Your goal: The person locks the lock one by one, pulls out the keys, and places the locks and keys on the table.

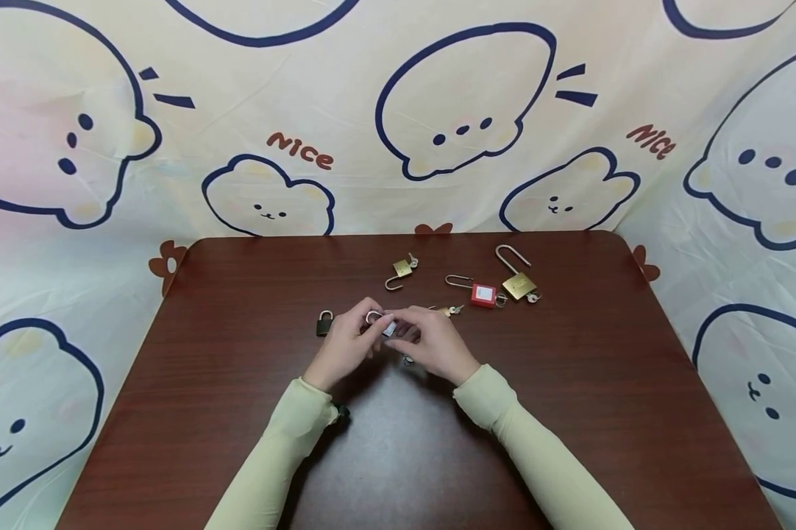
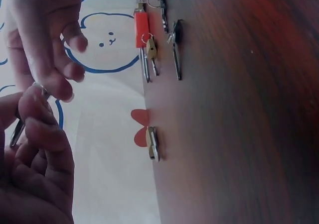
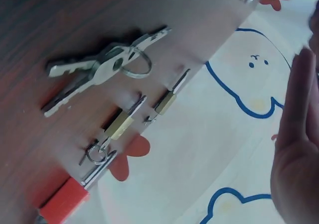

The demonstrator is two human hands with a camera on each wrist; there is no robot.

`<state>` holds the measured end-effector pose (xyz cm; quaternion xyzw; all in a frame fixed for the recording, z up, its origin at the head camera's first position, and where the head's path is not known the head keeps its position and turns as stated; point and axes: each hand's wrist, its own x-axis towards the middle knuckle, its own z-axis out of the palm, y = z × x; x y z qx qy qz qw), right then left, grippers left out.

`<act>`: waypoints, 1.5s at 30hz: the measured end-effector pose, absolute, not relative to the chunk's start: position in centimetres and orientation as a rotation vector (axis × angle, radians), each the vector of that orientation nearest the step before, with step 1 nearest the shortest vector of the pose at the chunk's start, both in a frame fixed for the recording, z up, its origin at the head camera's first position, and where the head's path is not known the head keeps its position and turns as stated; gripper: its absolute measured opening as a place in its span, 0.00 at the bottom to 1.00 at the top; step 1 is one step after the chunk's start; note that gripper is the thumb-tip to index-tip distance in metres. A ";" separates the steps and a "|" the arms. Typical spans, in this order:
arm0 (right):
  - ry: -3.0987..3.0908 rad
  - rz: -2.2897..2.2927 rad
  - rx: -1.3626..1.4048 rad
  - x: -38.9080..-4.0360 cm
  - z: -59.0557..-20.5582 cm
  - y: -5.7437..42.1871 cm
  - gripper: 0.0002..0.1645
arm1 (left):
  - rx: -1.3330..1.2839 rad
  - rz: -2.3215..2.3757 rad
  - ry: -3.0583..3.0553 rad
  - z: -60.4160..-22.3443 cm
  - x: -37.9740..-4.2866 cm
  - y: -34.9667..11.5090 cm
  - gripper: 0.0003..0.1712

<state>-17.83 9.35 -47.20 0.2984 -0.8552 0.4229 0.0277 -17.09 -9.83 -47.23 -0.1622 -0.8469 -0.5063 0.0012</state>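
In the head view, a small padlock (image 1: 389,329) with a silver shackle and a pale, shiny body is held up between both hands, over the middle of the table. The left hand (image 1: 350,337) grips it from the shackle side, thumb and fingers curled round it. From the other side the right hand (image 1: 434,342) pinches the body between thumb and fingers. The left wrist view has the left hand (image 2: 37,149) below the right hand (image 2: 40,40), their fingertips meeting at the lock, mostly hidden. Keys on a ring (image 3: 107,67) lie on the table near the right hand (image 3: 299,124).
A dark padlock (image 1: 324,324) stands left of the left hand. Behind the hands lie an open brass padlock (image 1: 402,269), a red padlock (image 1: 483,295) and a larger open brass padlock (image 1: 519,285). A patterned cloth (image 1: 345,88) hangs behind the brown table (image 1: 398,456).
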 end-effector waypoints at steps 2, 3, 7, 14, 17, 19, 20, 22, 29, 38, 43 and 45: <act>-2.632 1.248 0.885 -17.9 -47.3 8.9 0.21 | -0.465 -1.621 -2.655 -47.3 -17.1 -9.9 0.14; -2.625 1.214 0.873 -17.9 -47.4 8.7 0.20 | -0.441 -1.636 -2.648 -47.3 -17.1 -9.9 0.14; -2.600 1.048 0.841 -18.1 -47.6 7.9 0.18 | -0.425 -1.601 -2.628 -47.4 -17.1 -10.2 0.10; -2.578 0.886 0.792 -18.3 -47.8 7.1 0.26 | -0.457 -1.510 -2.594 -47.8 -17.5 -10.5 0.07; -2.577 0.826 0.781 -18.3 -48.0 6.7 0.31 | -0.372 -1.595 -2.568 -48.0 -17.6 -10.5 0.12; -2.577 0.814 0.780 -18.3 -48.3 6.4 0.30 | -0.304 -1.669 -2.533 -48.2 -17.6 -10.5 0.17; -2.578 0.827 0.777 -18.4 -48.4 6.3 0.29 | -0.273 -1.697 -2.509 -48.3 -17.6 -10.6 0.19; -2.597 0.864 0.770 -18.5 -48.7 6.0 0.27 | -0.207 -1.703 -2.487 -48.4 -17.6 -10.7 0.24; -2.744 1.231 0.698 -19.1 -49.4 4.9 0.23 | -0.091 -1.674 -2.508 -48.9 -17.7 -11.2 0.20; -2.838 1.439 0.608 -20.2 -49.6 3.5 0.23 | -0.134 -1.395 -2.551 -49.5 -18.0 -11.5 0.20; -2.902 1.529 0.530 -20.5 -49.8 3.2 0.26 | -0.171 -1.244 -2.657 -49.6 -18.0 -11.4 0.25; -2.927 1.567 0.502 -20.6 -49.8 3.3 0.26 | -0.177 -1.186 -2.715 -49.6 -18.0 -11.4 0.26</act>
